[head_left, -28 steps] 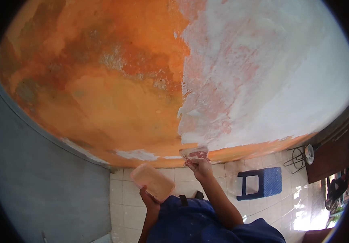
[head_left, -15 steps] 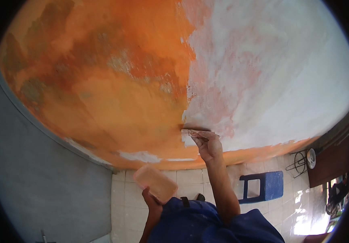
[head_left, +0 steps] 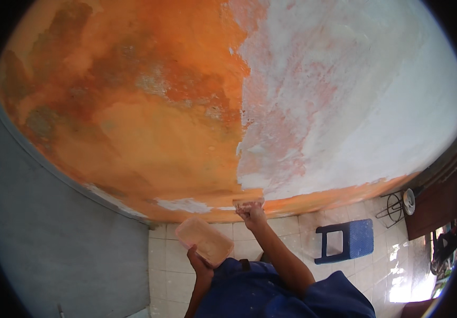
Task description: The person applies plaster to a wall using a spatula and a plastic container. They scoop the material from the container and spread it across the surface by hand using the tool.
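Note:
My right hand (head_left: pixel 255 216) grips a wide, flat putty spreader (head_left: pixel 248 203), smeared with pale pinkish filler. Its blade is against the low part of the wall (head_left: pixel 154 148), just above the floor. Left of a ragged edge the wall is orange with dark stains; to the right lies a white and pinkish filler coat (head_left: pixel 313 106). In my left hand (head_left: pixel 202 265) is a translucent pinkish plastic tub (head_left: pixel 205 241), tilted, with light filler inside. The thumb rests on the rim, while the other fingers are mostly hidden beneath.
A blue plastic stool (head_left: pixel 358 241) stands on the tiled floor to the right. Past it are a black wire stand (head_left: pixel 392 208) with a round pale object and brown furniture (head_left: pixel 435 201). A grey panel (head_left: pixel 59 212) borders the left side.
My right hand has moved down and slightly left with the spreader, from the filler's lower edge to near the wall's base. The left hand and tub stay nearly in place.

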Action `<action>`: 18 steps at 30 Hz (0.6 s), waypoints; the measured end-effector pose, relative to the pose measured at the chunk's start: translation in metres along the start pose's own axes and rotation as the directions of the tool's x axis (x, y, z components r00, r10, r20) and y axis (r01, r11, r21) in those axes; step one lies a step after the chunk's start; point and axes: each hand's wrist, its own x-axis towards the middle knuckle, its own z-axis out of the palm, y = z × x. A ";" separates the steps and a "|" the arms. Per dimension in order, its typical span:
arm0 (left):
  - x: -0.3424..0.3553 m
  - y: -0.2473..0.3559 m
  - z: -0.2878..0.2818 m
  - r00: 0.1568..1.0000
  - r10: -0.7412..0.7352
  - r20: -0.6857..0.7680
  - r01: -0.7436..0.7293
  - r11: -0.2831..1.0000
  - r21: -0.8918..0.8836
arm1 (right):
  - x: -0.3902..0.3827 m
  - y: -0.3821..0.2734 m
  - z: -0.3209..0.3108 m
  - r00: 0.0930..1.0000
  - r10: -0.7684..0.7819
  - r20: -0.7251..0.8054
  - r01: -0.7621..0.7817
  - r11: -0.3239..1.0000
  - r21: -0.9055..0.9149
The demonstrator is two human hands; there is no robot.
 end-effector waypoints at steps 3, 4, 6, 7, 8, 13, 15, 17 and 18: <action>-0.006 -0.003 0.015 0.999 -0.028 0.042 0.028 1.000 0.013 | 0.063 -0.013 -0.019 0.911 -0.326 0.252 0.389 0.882 -0.267; -0.007 -0.002 0.016 0.998 -0.020 0.061 0.019 1.000 0.015 | 0.064 -0.021 -0.011 0.904 -0.325 0.278 0.397 0.879 -0.265; -0.008 0.012 0.003 0.999 0.032 0.032 -0.032 0.999 -0.007 | 0.004 -0.050 0.070 0.985 -0.009 0.175 0.015 0.999 -0.033; -0.011 0.012 0.006 0.999 0.022 0.030 -0.022 1.000 -0.008 | -0.013 -0.066 0.086 0.989 -0.025 0.146 0.027 1.000 -0.011; -0.013 0.013 0.008 1.000 0.014 0.026 -0.014 1.000 -0.007 | -0.031 -0.080 0.100 0.985 -0.061 0.162 0.061 0.998 0.008; -0.019 0.017 0.020 0.998 0.022 0.057 -0.023 0.999 0.024 | -0.113 -0.119 0.132 0.979 -0.123 0.162 0.116 0.992 0.050; -0.015 0.017 0.018 0.998 0.029 0.064 -0.031 0.999 0.028 | -0.136 -0.124 0.135 0.973 -0.156 0.170 0.151 0.988 0.046; -0.012 0.014 0.011 0.998 0.043 0.051 -0.044 0.999 0.022 | -0.159 -0.115 0.123 0.953 -0.223 0.204 0.222 0.975 0.028; -0.011 0.012 0.008 0.998 0.025 0.053 -0.026 1.000 0.013 | -0.161 -0.108 0.110 0.967 -0.200 0.156 0.200 0.980 0.015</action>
